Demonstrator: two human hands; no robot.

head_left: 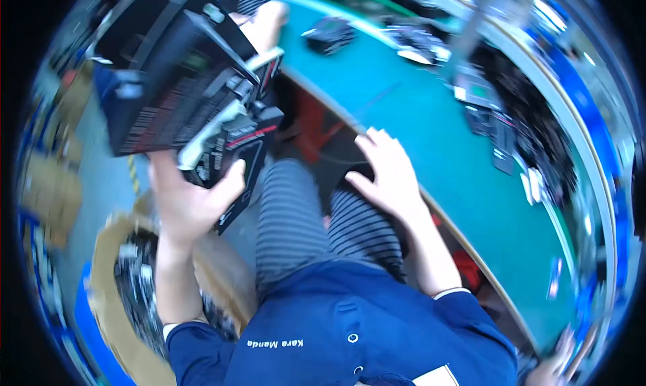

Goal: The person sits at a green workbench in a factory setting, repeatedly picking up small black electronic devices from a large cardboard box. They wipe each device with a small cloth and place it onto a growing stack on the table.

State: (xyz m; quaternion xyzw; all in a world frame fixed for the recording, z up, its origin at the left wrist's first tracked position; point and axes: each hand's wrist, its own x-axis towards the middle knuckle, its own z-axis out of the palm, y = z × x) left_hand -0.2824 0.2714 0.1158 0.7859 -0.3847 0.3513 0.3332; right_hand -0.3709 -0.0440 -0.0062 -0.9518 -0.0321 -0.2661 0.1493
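My left hand (190, 199) is closed around a stack of black boxes (185, 83), thumb across the front of the lowest one, fingers behind, holding it up off my left knee. I count at least three boxes in the stack, though blur keeps me from being sure; they are flat and black, with red edge stripes and panels of small white print, and a white piece (202, 136) sticks out between them. My right hand (387, 174) lies open and flat, fingers spread, resting on the near edge of the green table (431, 137) and holding nothing. My striped trouser legs (316, 218) sit between the two hands. Below the stack, to my left, an open cardboard box (111, 298) on the floor holds dark items. On the table, well apart from my hands, lie one dark device (330, 35) at the far end and several dark flat parts (494, 127) along the far right edge.
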